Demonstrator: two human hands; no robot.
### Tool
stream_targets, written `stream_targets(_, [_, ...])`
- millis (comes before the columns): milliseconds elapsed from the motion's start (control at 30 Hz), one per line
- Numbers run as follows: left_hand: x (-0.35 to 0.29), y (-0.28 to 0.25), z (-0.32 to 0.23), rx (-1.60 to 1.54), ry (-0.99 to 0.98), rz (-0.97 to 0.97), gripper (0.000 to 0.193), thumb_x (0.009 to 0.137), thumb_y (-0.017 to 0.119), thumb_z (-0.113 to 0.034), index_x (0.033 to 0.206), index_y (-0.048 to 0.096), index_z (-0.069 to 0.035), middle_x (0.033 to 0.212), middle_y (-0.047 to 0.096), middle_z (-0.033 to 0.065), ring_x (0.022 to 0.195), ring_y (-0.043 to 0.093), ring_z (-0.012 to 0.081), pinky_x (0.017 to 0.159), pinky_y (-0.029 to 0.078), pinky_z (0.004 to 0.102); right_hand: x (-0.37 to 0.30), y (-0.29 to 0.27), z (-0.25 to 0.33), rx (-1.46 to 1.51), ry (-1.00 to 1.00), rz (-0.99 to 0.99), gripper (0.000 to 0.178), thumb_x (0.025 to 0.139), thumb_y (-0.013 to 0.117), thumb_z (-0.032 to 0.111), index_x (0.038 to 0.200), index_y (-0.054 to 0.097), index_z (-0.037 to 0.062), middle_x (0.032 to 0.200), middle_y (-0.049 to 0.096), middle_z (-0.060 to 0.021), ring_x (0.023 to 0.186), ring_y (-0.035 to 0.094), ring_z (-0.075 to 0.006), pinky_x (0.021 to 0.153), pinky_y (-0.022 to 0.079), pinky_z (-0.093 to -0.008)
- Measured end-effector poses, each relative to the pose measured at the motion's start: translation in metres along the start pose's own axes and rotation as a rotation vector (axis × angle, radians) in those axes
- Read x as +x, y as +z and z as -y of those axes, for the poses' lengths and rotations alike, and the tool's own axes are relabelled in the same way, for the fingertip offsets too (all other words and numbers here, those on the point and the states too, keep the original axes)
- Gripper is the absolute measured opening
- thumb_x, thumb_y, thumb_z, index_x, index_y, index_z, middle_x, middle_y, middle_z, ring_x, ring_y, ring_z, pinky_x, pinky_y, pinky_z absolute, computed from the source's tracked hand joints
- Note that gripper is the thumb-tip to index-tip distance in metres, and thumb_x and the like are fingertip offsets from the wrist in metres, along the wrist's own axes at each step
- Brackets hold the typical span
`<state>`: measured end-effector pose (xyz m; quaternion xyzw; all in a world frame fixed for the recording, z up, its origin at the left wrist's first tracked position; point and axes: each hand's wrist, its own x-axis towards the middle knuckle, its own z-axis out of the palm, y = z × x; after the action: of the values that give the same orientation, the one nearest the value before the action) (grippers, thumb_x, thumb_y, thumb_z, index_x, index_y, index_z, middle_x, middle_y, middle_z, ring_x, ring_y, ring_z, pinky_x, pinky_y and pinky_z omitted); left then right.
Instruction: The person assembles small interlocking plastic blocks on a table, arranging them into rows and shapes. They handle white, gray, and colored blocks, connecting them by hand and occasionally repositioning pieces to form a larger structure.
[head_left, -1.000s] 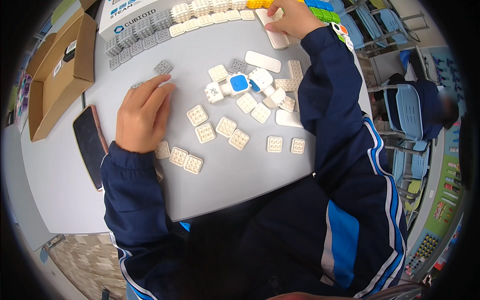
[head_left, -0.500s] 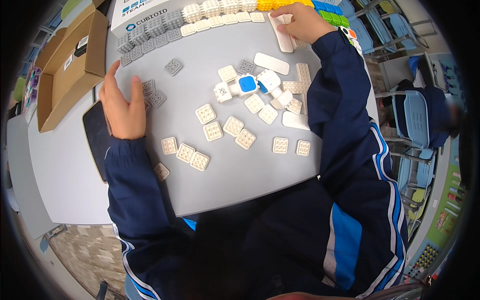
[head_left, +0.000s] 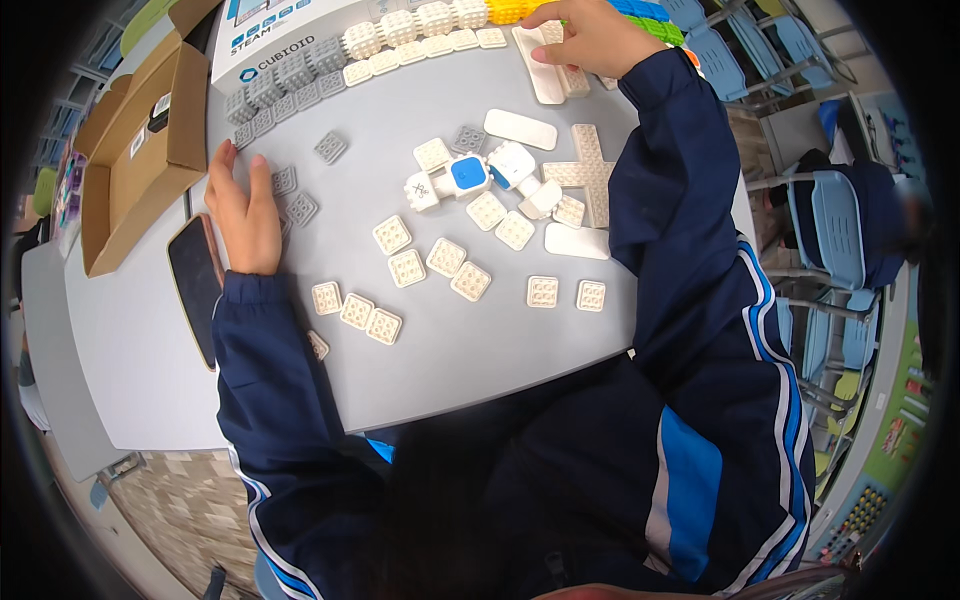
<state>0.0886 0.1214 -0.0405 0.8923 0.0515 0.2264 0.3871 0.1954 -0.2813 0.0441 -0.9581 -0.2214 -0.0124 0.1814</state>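
My right hand (head_left: 598, 40) is at the far right of the table. Its thumb and forefinger are bent onto a long white plate (head_left: 545, 82) with rounded ends. Beside that plate lies a studded white strip (head_left: 575, 82), partly under the hand. At the left, my left hand (head_left: 246, 222) rests on its edge by the grey square plates (head_left: 300, 208), fingers apart and nothing visible in it. Between my hands lies a joined white block assembly with a blue square face (head_left: 468, 173). A white studded cross (head_left: 592, 178) lies near my right sleeve.
Several white square plates (head_left: 470, 281) are scattered nearer me. Rows of grey blocks (head_left: 293, 72), white blocks (head_left: 398, 28) and yellow blocks (head_left: 507, 10) line the far edge before a white box (head_left: 265, 40). An open cardboard box (head_left: 150, 165) and a phone (head_left: 193, 285) are left.
The view has shifted, so the table's things appear farther left. More of the studded cross shows beside my right sleeve. My right hand keeps its place on the long white plate.
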Motion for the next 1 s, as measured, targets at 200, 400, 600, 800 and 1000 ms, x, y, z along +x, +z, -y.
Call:
stream_targets(200, [0.001,0.001,0.005,0.003,0.010,0.016,0.054,0.098,0.058,-0.029,0.142,0.044,-0.001,0.144,0.048,0.0212,0.136,0.039,0.0338,0.114,0.029,0.0406,-0.005,-0.019,0.025,0.029,0.050,0.123,0.037,0.078,0.076,0.021,0.110,0.071,0.0030,0.105,0.071,-0.0225,0.102,0.067,-0.0358,0.090,0.051,-0.0391])
stream_targets(400, [0.000,-0.002,0.001,0.046,0.014,0.053,0.055,0.098,0.059,-0.031,0.142,0.044,-0.002,0.144,0.048,0.0213,0.136,0.038,0.0341,0.114,0.029,0.0410,-0.009,-0.010,0.066,-0.082,-0.027,0.370,0.036,0.070,0.084,0.022,0.096,0.070,0.0019,0.088,0.071,-0.0153,0.081,0.069,-0.0303,0.069,0.055,-0.0377])
stream_targets(600, [-0.004,-0.002,-0.010,0.087,-0.019,0.035,0.058,0.098,0.061,-0.033,0.143,0.043,-0.001,0.143,0.045,0.0263,0.138,0.035,0.0373,0.114,0.028,0.0434,-0.013,0.006,0.077,-0.114,-0.036,0.418,0.028,0.071,0.082,0.023,0.087,0.070,0.0032,0.084,0.068,-0.0145,0.078,0.067,-0.0305,0.072,0.054,-0.0380])
stream_targets(800, [-0.005,-0.009,-0.013,0.085,-0.022,0.026,0.057,0.097,0.063,-0.031,0.142,0.044,-0.001,0.141,0.046,0.0267,0.136,0.036,0.0375,0.113,0.030,0.0445,-0.014,0.006,0.089,-0.282,-0.022,0.280,0.030,0.075,0.075,0.030,0.086,0.068,0.0021,0.084,0.069,-0.0178,0.078,0.068,-0.0324,0.073,0.055,-0.0394])
stream_targets(1000, [-0.008,-0.011,-0.015,0.123,0.042,0.017,0.054,0.095,0.065,-0.029,0.139,0.048,-0.002,0.139,0.050,0.0229,0.133,0.039,0.0361,0.112,0.031,0.0440,0.000,0.034,0.067,-0.267,0.023,0.046,0.034,0.080,0.073,0.034,0.093,0.068,0.0022,0.085,0.069,-0.0179,0.080,0.069,-0.0338,0.073,0.055,-0.0403])
